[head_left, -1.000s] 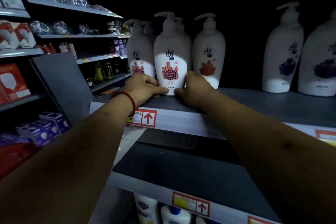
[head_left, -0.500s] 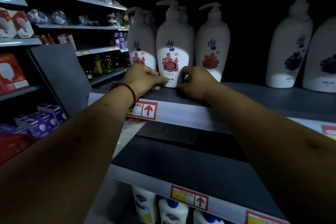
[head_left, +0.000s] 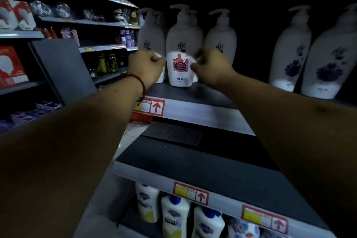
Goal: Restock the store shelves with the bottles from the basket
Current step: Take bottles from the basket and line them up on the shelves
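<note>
Bottle (head_left: 180,67) stands upright at frame centre, pump spout pointing left; left hand (head_left: 146,65) and right hand (head_left: 211,67) flank it, fingers curled, hold unclear in blur.

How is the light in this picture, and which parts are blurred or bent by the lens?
Head view: dim overall, with one bright patch on the middle pump bottle. Head view: the left hand and right hand are blurred, fingers unclear. Head view: the purple-flower bottles seem to lean, probably from the wide lens.
</note>
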### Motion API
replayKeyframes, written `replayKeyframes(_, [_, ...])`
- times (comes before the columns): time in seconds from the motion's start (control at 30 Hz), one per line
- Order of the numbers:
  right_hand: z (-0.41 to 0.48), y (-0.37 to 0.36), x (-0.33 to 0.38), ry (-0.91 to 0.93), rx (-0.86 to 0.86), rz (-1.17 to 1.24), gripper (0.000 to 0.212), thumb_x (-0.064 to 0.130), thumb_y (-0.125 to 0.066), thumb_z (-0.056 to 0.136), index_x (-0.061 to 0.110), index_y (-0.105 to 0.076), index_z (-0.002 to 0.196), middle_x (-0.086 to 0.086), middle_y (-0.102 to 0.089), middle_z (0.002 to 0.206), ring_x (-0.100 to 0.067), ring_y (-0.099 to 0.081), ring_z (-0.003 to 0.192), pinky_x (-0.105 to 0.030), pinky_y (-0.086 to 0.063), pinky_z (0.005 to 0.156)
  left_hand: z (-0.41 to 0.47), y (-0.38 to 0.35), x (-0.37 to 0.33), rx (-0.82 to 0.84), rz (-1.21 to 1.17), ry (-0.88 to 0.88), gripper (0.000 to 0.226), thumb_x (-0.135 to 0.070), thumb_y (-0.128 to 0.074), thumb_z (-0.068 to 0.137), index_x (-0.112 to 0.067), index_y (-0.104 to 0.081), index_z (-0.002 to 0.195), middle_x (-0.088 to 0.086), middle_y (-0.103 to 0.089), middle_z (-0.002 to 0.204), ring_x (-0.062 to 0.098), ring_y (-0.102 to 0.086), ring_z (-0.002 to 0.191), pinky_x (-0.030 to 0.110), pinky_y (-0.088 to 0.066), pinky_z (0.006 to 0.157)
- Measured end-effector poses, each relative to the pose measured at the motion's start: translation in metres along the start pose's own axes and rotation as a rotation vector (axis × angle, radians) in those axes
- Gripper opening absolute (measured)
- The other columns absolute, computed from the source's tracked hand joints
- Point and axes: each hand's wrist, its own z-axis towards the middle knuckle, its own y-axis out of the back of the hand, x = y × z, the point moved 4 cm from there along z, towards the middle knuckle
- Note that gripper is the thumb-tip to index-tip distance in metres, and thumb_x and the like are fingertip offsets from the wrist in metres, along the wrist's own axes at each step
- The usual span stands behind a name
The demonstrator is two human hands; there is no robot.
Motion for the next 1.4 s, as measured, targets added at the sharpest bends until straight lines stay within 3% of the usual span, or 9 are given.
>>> replayKeyframes(0.1, [-0.024,0.025,0.013,0.064,0.040,-0.130,0.043,0.024,-0.066,0.092,0.010,-0.053,0.131,-0.014,-0.065,0.116,-0.031,-0.062,0.104,-0.032,-0.049,0.083,-0.024,0.021,-0.035,0.057,0.185,-0.144,0.023,-0.028,-0.069,0.089,-0.009,-0.075,0.099,0.004,-0.071,0.092,0.012,-0.063,0.085,0.018,-0.045,0.078])
replayKeyframes(0.17, [-0.048,0.041,0.017,0.094,0.082,-0.225,0.045,0.025,-0.068,0.091,0.009,-0.052,0.131,-0.015,-0.062,0.122,-0.033,-0.059,0.110,-0.029,-0.042,0.081,-0.045,0.027,-0.052,0.176,0.306,-0.209,0.033,-0.033,-0.072,0.088,-0.009,-0.071,0.111,0.005,-0.070,0.105,0.015,-0.062,0.096,0.019,-0.042,0.083])
replayKeyframes(0.33, [-0.116,0.084,0.015,0.129,0.083,-0.277,0.042,0.021,-0.067,0.090,0.007,-0.056,0.127,-0.016,-0.059,0.126,-0.033,-0.058,0.114,-0.036,-0.048,0.094,-0.109,0.034,-0.089,0.348,0.424,-0.307,0.045,-0.035,-0.072,0.087,-0.010,-0.064,0.124,0.009,-0.067,0.122,0.024,-0.062,0.107,0.026,-0.045,0.092])
replayKeyframes(0.5, [-0.188,0.124,-0.008,0.088,0.156,-0.335,0.051,0.029,-0.068,0.092,0.013,-0.049,0.136,-0.015,-0.054,0.133,-0.031,-0.054,0.119,-0.034,-0.045,0.092,-0.181,0.017,-0.119,0.421,0.440,-0.347,0.047,-0.043,-0.071,0.083,-0.018,-0.064,0.121,0.004,-0.067,0.121,0.023,-0.061,0.108,0.036,-0.051,0.095])
replayKeyframes(0.7, [-0.288,0.181,-0.067,-0.008,0.142,-0.400,0.046,0.030,-0.070,0.088,0.014,-0.054,0.127,-0.013,-0.061,0.126,-0.031,-0.058,0.112,-0.039,-0.049,0.093,-0.279,-0.045,-0.159,0.511,0.439,-0.414,0.048,-0.052,-0.070,0.082,-0.025,-0.062,0.122,-0.002,-0.067,0.120,0.024,-0.062,0.110,0.039,-0.050,0.095])
replayKeyframes(0.87, [-0.375,0.218,-0.136,-0.161,0.153,-0.466,0.047,0.027,-0.073,0.084,0.010,-0.057,0.125,-0.016,-0.062,0.121,-0.033,-0.060,0.110,-0.033,-0.047,0.091,-0.362,-0.121,-0.177,0.649,0.402,-0.469,0.050,-0.053,-0.071,0.081,-0.025,-0.062,0.121,0.002,-0.067,0.123,0.026,-0.061,0.115,0.041,-0.049,0.098])
replayKeyframes(1.1, [-0.478,0.257,-0.219,-0.376,0.160,-0.488,0.053,0.028,-0.076,0.085,0.009,-0.055,0.130,-0.018,-0.060,0.126,-0.034,-0.060,0.111,-0.037,-0.049,0.091,-0.468,-0.213,-0.206,0.826,0.319,-0.580,0.054,-0.047,-0.069,0.086,-0.018,-0.057,0.130,0.004,-0.062,0.131,0.028,-0.056,0.121,0.040,-0.045,0.102])
replayKeyframes(1.27, [-0.525,0.261,-0.262,-0.528,0.145,-0.422,0.049,0.036,-0.075,0.086,0.011,-0.057,0.124,-0.012,-0.064,0.115,-0.030,-0.061,0.102,-0.030,-0.041,0.075,-0.516,-0.258,-0.214,0.949,0.287,-0.578,0.048,-0.047,-0.067,0.086,-0.021,-0.059,0.126,0.002,-0.064,0.127,0.026,-0.061,0.100,0.038,-0.050,0.091])
replayKeyframes(1.4, [-0.554,0.242,-0.299,-0.601,0.189,-0.387,0.041,0.030,-0.075,0.085,0.013,-0.058,0.119,-0.008,-0.064,0.115,-0.028,-0.060,0.106,-0.028,-0.039,0.077,-0.548,-0.293,-0.197,1.035,0.325,-0.545,0.038,-0.049,-0.061,0.086,-0.024,-0.063,0.115,0.002,-0.067,0.115,0.028,-0.061,0.105,0.038,-0.051,0.088])
